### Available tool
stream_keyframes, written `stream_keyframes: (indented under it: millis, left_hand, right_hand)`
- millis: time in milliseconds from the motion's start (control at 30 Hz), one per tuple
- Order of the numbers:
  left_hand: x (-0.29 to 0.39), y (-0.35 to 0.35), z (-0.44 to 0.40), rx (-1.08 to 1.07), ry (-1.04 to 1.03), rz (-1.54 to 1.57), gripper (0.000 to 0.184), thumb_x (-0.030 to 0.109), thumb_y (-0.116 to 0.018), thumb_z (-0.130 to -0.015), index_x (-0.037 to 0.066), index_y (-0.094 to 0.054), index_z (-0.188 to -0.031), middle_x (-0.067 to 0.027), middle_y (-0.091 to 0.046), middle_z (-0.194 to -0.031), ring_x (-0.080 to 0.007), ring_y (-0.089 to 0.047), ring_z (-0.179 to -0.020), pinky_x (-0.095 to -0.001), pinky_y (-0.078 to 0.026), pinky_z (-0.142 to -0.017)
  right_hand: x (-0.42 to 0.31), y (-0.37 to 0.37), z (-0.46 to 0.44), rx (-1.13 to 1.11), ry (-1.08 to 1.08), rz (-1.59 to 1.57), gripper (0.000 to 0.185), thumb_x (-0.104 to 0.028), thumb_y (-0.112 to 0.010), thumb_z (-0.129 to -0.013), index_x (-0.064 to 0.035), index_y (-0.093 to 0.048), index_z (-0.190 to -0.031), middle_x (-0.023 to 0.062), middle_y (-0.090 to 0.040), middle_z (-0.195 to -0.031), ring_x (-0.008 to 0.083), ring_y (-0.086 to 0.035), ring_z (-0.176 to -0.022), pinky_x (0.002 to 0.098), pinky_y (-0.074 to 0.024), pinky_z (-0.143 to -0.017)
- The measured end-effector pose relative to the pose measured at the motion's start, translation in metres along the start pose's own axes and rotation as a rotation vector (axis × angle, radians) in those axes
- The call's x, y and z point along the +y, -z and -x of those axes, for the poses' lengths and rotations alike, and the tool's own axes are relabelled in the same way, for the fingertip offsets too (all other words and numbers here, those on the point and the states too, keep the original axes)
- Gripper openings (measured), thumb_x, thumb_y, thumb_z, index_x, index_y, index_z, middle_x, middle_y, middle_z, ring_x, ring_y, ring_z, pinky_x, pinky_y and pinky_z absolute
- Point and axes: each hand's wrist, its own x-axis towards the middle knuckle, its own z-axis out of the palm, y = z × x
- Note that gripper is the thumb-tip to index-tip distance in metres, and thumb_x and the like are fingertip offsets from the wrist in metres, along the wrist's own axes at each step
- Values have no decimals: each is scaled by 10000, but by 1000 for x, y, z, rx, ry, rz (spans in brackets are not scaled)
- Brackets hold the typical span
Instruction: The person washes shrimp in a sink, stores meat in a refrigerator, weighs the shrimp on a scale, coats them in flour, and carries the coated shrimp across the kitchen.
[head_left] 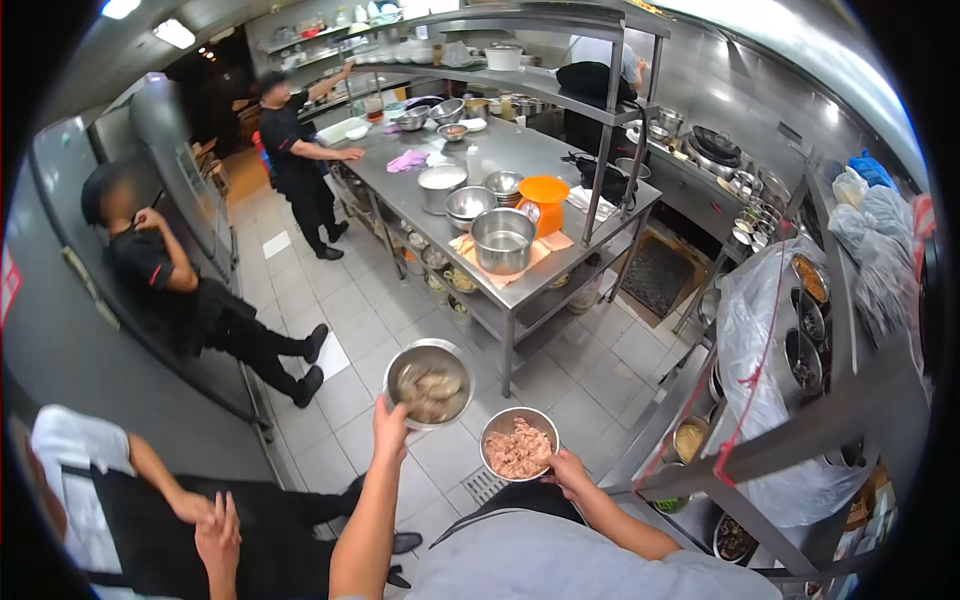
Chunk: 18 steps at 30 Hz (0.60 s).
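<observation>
My left hand (391, 428) grips the near left rim of a metal bowl (428, 352). Inside it lie greyish-brown pieces (430, 390), somewhat blurred, whose kind I cannot make out. My right hand (568, 474) is closed on the lower right edge of a smaller metal bowl (490, 462), which is filled with pink minced meat (520, 449). Both bowls hang in the air over the tiled floor, side by side and apart, the left one a little farther from my body.
Ahead stands a steel table (400, 160) with a large pot (503, 241), bowls and an orange scale (543, 200). A person (75, 500) is close at my left; others stand beyond. On my right is a shelf rack (790, 430) with food containers and plastic sheeting.
</observation>
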Motion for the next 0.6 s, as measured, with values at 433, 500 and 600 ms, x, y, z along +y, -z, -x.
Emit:
stream_keyframes:
  millis: [433,500,600]
  left_hand:
    - [126,-367,-460,-528,31,-61,449,69,-542,-927,-34,-435,-1351,-176,-659,-1114,-266,-737,-836,-389,-669,-640]
    - [130,-409,-517,-545,77,-72,419,71,-581,-951,-17,-453,-1340,-181,-643,-1168,-266,-732,-883,-386,-662,-609]
    - [133,-454,-588,-612,74,-64,434,93,-621,-947,-24,-459,-1333,-193,-672,-1123,-276,-746,-865,-383,-662,-578]
  right_hand:
    - [-206,-191,-300,-111,-119,-113,181,-155,-681,-941,-33,-683,-1074,57,-733,-994,148,-707,-841,285,-590,-689]
    - [-243,-213,-347,-175,-100,-7,197,-185,-705,-939,-33,-680,-1062,48,-725,-985,137,-696,-845,288,-582,-704]
    - [-290,-258,-415,-211,-75,52,197,-218,-667,-940,-36,-664,-1016,26,-665,-943,132,-658,-818,306,-591,-698]
